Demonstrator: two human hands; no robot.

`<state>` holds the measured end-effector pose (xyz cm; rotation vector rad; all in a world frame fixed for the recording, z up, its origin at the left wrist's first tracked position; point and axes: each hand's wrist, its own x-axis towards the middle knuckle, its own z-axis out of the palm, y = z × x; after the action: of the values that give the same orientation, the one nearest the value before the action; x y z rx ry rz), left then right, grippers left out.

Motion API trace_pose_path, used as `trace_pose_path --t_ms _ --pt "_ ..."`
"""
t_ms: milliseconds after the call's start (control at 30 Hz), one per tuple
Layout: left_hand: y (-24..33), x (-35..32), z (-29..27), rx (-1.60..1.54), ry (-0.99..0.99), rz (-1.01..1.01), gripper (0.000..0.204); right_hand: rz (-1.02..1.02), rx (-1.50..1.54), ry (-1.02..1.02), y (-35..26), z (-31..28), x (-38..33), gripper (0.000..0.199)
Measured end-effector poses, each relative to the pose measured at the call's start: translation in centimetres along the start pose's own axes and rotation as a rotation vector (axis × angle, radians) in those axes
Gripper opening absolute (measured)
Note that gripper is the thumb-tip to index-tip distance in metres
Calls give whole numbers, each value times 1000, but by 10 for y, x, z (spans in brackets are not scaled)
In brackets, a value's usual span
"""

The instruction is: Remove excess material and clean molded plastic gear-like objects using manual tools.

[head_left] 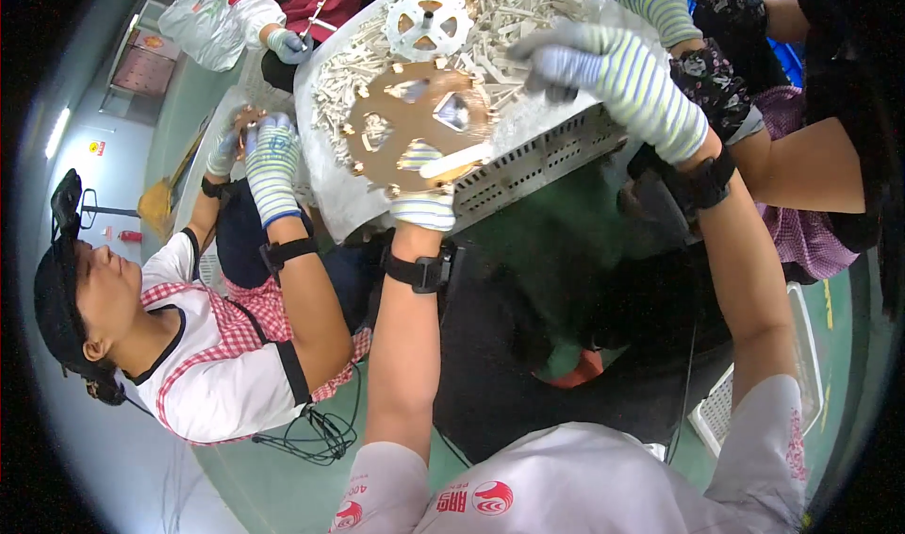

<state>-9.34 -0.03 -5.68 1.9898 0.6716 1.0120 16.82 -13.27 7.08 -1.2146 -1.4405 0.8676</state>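
Observation:
My left hand (422, 210), in a striped glove, grips the near edge of a flat brown spoked disc (377, 162). The disc has large cut-outs and small clip-like knobs along its rim. A pale flat strip (455, 162) lies across its near part, over my fingers, which show partly through a cut-out. Raised over the right side of a heap of pale strips (509, 16), my right hand (580, 58) wears a striped glove with grey fingertips. Motion smears its fingers, and I cannot tell whether they hold anything. Beyond the brown disc stands a silvery spoked wheel (401, 27) with a dark hub.
The heap lies on a pale sheet (330, 190) over a perforated crate (556, 152). At left a co-worker's gloved hands (271, 162) hold a small brown piece. Other gloved hands (289, 46) work at the far side and right. A white basket (721, 407) sits low right.

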Motion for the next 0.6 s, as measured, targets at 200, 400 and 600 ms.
trace_pose_path --t_ms 200,400,600 --pt "1 -11 -21 28 111 -52 50 -5 -530 201 61 -13 21 28" --pt "5 9 -15 335 134 92 52 159 -862 181 77 -5 35 31" --pt "22 19 -4 623 98 270 53 111 -964 304 70 10 45 25"
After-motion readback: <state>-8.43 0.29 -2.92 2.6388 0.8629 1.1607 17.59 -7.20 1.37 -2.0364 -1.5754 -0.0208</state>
